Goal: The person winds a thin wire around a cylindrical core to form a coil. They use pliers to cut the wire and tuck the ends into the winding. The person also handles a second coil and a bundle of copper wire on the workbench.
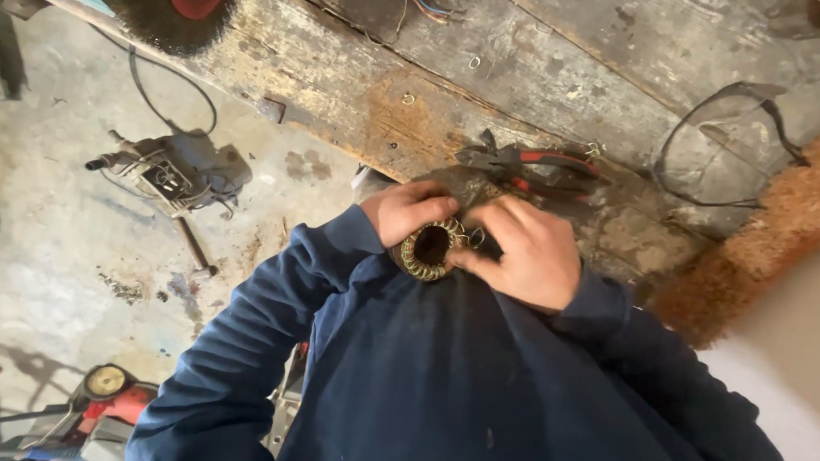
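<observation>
- One round wound coil (430, 248), a ring of copper-coloured wire loops around a dark hollow centre, sat at the near edge of the bench (342, 83), held against the person's dark blue top; nothing could be seen inside the hollow.
- The left hand (411, 210) was clamped on the coil's left and far side, fingers curled over its rim.
- The right hand (529, 251) was closed on the coil's right side, its fingertips (464, 257) pinching at the thin wire loops there.
- One pair of red-handled pliers (530, 167) lay on the bench just beyond the two hands, touching neither.
- One loop of dark cable (704, 150) lay further right on the bench, well apart from the hands.
- Two small metal rings (408, 100) lay on the worn wood, far from the coil.
- On the floor (55, 245) to the left lay one grey motor-like unit (171, 169) with a black cord, and near the lower left corner one red machine (113, 397) with a round yellow cap.
</observation>
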